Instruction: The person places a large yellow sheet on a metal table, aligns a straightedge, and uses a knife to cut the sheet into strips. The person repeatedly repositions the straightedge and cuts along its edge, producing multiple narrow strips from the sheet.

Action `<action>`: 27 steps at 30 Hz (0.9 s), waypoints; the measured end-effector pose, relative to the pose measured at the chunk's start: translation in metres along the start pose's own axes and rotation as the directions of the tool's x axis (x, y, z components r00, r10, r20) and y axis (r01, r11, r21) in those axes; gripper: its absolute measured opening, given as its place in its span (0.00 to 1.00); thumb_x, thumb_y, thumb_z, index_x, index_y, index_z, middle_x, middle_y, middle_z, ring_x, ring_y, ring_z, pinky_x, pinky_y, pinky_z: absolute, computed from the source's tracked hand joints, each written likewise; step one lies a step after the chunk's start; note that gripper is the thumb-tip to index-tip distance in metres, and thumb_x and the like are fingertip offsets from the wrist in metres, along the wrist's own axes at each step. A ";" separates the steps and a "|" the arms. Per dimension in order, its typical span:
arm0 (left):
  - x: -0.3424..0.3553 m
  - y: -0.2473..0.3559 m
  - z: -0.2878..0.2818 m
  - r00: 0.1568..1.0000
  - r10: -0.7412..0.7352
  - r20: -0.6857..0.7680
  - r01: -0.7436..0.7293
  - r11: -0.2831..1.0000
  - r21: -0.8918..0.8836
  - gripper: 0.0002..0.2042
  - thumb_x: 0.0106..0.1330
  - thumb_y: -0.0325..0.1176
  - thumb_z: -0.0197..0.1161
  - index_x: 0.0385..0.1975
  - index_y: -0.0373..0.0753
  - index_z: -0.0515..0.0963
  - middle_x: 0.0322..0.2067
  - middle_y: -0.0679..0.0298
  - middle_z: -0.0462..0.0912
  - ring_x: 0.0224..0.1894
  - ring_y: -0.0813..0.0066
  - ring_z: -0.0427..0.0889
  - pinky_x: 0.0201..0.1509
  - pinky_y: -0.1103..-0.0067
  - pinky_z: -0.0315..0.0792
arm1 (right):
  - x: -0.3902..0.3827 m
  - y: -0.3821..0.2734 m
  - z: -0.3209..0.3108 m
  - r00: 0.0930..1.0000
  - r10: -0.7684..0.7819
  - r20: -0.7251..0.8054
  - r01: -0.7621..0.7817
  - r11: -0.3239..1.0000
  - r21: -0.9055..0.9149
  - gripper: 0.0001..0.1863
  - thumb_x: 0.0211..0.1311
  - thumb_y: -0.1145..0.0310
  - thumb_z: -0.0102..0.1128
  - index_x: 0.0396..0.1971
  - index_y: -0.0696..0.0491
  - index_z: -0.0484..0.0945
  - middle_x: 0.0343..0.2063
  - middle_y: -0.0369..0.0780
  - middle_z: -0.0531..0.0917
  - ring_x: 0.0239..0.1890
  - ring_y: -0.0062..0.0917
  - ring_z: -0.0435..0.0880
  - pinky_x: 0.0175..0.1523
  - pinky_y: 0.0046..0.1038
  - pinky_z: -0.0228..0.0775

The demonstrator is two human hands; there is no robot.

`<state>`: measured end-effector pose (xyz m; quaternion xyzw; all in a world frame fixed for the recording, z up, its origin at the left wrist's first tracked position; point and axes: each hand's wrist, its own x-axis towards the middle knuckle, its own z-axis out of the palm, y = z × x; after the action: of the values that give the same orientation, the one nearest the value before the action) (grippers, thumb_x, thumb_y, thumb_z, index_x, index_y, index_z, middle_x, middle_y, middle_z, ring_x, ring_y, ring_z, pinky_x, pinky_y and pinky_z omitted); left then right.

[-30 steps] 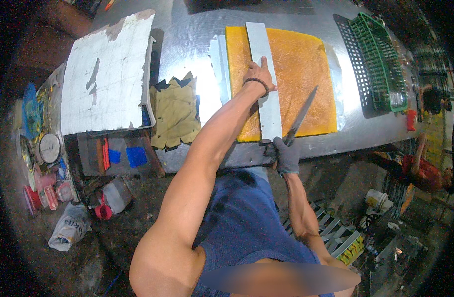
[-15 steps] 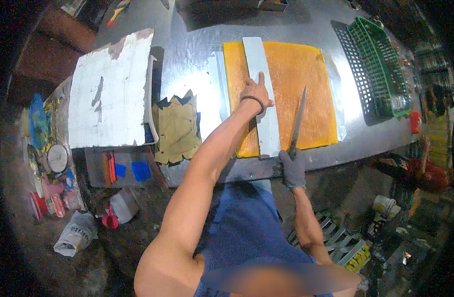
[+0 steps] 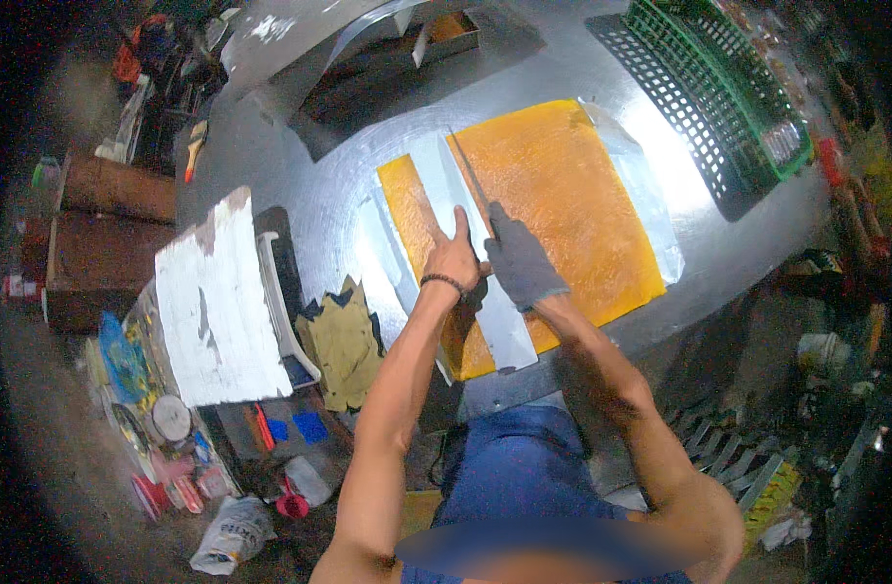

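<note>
A glossy orange-yellow slab (image 3: pixel 572 204) lies on the metal table. Across its left part runs a flat pale straight strip (image 3: pixel 509 336), with a band of orange showing to its left. My bare left hand (image 3: pixel 452 261), a dark beaded bracelet at the wrist, presses on the strip with thumb and forefinger stretched out. My right hand (image 3: pixel 526 261), in a grey glove, is closed round the handle of a long knife (image 3: pixel 471 173). The blade lies along the strip's right edge, tip toward the slab's far edge. The glove hides the handle.
A green plastic basket (image 3: pixel 713 83) stands at the far right. Left of the slab are a khaki cloth-like piece (image 3: pixel 339 346) and a white worn board (image 3: pixel 217 302). A metal box (image 3: pixel 451 41) sits at the back. A paintbrush (image 3: pixel 196 151) lies far left.
My right hand has brought the knife from the slab's near edge forward and left, against the strip. My left hand stays on the strip. The view has turned and shifted.
</note>
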<state>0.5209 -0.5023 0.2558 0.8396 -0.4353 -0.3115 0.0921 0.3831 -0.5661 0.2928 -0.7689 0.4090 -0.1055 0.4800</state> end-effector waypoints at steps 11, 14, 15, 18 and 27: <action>0.003 -0.010 0.002 0.999 0.041 0.021 -0.041 0.999 -0.019 0.59 0.51 0.37 0.78 0.78 0.45 0.40 0.63 0.17 0.55 0.54 0.26 0.77 0.58 0.55 0.76 | 0.057 -0.007 0.011 0.998 -0.011 0.060 0.021 0.985 -0.171 0.40 0.60 0.68 0.65 0.69 0.66 0.57 0.54 0.66 0.75 0.56 0.58 0.77 0.59 0.46 0.73; 0.002 -0.010 0.001 0.992 0.112 -0.059 -0.109 0.993 0.039 0.58 0.52 0.36 0.76 0.78 0.43 0.40 0.61 0.18 0.57 0.52 0.26 0.77 0.56 0.55 0.76 | 0.062 -0.005 0.014 0.990 -0.138 -0.005 0.135 0.972 -0.195 0.37 0.66 0.65 0.59 0.68 0.69 0.56 0.52 0.68 0.75 0.55 0.58 0.78 0.56 0.47 0.74; 0.001 -0.009 0.000 0.993 0.108 -0.046 -0.105 0.993 0.057 0.57 0.52 0.35 0.76 0.78 0.43 0.40 0.61 0.18 0.58 0.52 0.26 0.77 0.56 0.55 0.76 | 0.065 -0.004 0.015 0.991 -0.136 0.011 0.136 0.972 -0.190 0.36 0.68 0.65 0.56 0.68 0.70 0.56 0.50 0.68 0.76 0.54 0.58 0.78 0.55 0.47 0.75; 0.000 -0.008 -0.003 0.997 0.067 0.040 -0.066 0.997 -0.026 0.53 0.56 0.32 0.71 0.78 0.44 0.40 0.59 0.18 0.60 0.51 0.25 0.77 0.55 0.54 0.76 | 0.071 -0.007 0.014 0.995 -0.063 0.084 0.078 0.978 -0.194 0.33 0.70 0.66 0.52 0.67 0.69 0.57 0.47 0.67 0.79 0.50 0.58 0.81 0.51 0.48 0.76; 0.000 -0.013 0.001 0.982 0.174 -0.075 -0.171 0.984 0.052 0.49 0.57 0.27 0.65 0.78 0.43 0.42 0.58 0.16 0.60 0.48 0.24 0.78 0.52 0.54 0.77 | 0.048 -0.015 0.004 0.998 -0.032 0.052 0.040 0.987 -0.156 0.28 0.69 0.67 0.52 0.64 0.67 0.61 0.43 0.65 0.81 0.46 0.58 0.83 0.50 0.50 0.76</action>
<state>0.5292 -0.4944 0.2489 0.8123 -0.5094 -0.2589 0.1167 0.4242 -0.5960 0.2921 -0.8139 0.3900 -0.0627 0.4261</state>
